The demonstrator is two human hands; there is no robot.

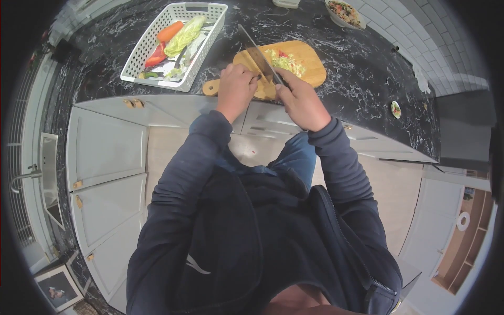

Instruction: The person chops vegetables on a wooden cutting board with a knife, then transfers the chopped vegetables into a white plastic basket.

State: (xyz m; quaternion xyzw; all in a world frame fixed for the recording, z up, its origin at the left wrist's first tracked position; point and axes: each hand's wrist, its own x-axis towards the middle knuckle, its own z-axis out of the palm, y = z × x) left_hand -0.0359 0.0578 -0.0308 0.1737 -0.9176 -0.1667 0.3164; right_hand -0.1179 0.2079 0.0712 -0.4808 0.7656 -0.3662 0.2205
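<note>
Right hand grips knife over cutting board; left hand curled on board edge.

A home kitchen: marble-look counter, grey cabinets, tiled wall.

On the counter at the top of the frame, a cutting board carries chopped vegetables, with a knife angled over its left half. A basket sits to the board's left, a bowl stands behind it at upper right, and a small dish lies far right, near the counter's front edge.
</note>
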